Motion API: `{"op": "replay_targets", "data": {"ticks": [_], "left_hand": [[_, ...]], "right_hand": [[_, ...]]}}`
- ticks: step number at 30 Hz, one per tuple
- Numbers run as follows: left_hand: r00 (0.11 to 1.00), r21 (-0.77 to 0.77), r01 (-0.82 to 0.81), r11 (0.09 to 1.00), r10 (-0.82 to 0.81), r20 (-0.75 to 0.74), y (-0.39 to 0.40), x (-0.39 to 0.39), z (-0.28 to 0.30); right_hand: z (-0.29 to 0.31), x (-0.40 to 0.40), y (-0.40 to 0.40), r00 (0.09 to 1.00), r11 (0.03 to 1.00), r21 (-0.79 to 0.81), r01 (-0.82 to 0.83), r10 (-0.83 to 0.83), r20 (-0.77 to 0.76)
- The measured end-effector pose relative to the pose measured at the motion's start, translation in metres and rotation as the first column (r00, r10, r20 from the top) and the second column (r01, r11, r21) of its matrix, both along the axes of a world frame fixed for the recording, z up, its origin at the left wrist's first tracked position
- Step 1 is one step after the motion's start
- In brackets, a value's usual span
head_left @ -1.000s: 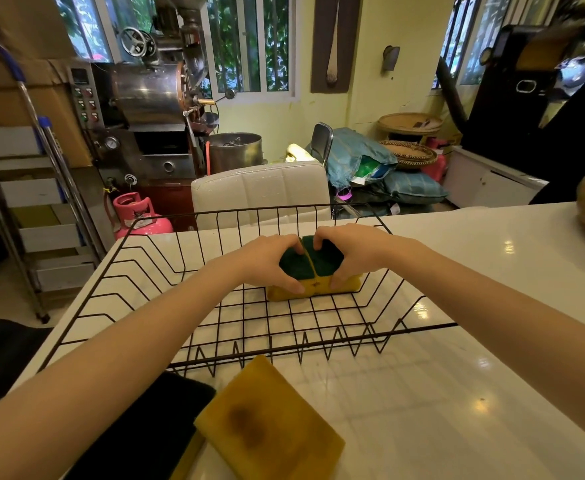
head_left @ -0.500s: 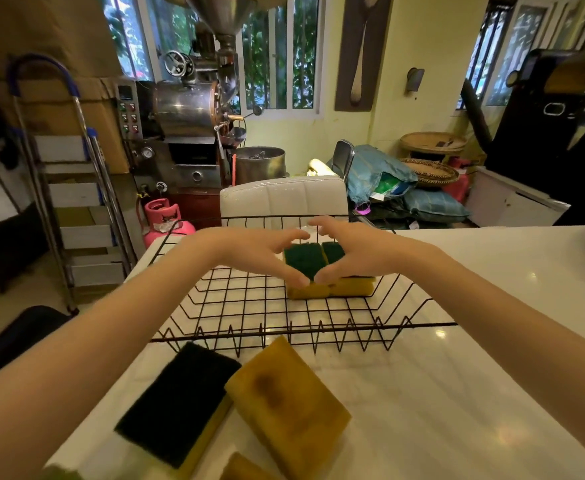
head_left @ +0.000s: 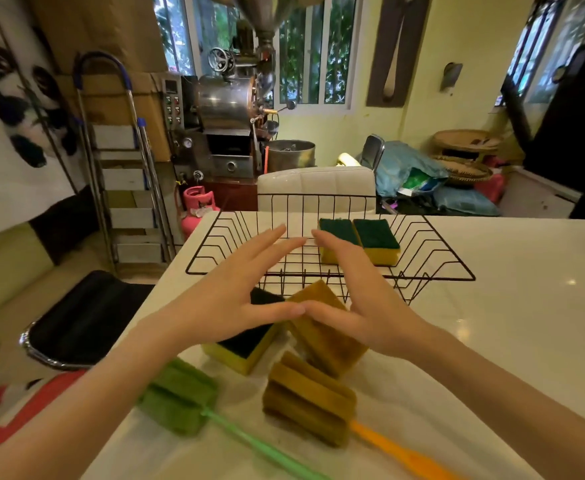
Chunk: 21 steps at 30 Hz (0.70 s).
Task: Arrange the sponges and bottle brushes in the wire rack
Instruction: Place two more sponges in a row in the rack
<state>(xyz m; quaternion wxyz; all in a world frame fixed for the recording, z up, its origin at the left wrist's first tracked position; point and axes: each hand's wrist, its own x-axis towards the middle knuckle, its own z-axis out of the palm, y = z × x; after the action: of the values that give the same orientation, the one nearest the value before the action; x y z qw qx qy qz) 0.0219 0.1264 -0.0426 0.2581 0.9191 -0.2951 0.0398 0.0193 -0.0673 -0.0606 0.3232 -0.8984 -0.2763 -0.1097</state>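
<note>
White counter (head_left: 512,341) carries, nearest, two brushes, green (head_left: 180,396) and orange (head_left: 308,398), then two loose sponges (head_left: 322,327) under the left hand (head_left: 228,306) and right hand (head_left: 363,303), both spread, empty, thumbs touching, then the rack (head_left: 433,268) holding two sponges (head_left: 360,239).

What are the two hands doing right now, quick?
Left hand: open, holding nothing.
Right hand: open, holding nothing.
</note>
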Motion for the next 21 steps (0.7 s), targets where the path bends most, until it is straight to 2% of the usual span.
{"op": "replay_targets", "data": {"ticks": [6,10,18,21], "left_hand": [[0.998,-0.012,-0.056,0.998,0.056,-0.041,0.015,-0.026,-0.026],[0.99,-0.011,-0.13,0.992,0.129,-0.05,0.017,-0.028,-0.038],[0.979,0.207,-0.193,0.959,0.202,-0.023,0.016,-0.023,-0.05],[0.978,0.239,-0.197,0.951,0.208,-0.022,0.016,-0.023,-0.052]], "right_hand": [[-0.023,-0.019,0.003,0.999,0.996,-0.076,0.045,-0.043,0.026],[-0.027,-0.019,0.003,0.994,0.991,-0.085,0.106,-0.108,-0.015],[-0.032,-0.016,0.004,0.959,0.957,-0.229,0.176,-0.219,-0.178],[-0.033,-0.014,0.0,0.957,0.958,-0.221,0.181,-0.223,-0.186]]}}
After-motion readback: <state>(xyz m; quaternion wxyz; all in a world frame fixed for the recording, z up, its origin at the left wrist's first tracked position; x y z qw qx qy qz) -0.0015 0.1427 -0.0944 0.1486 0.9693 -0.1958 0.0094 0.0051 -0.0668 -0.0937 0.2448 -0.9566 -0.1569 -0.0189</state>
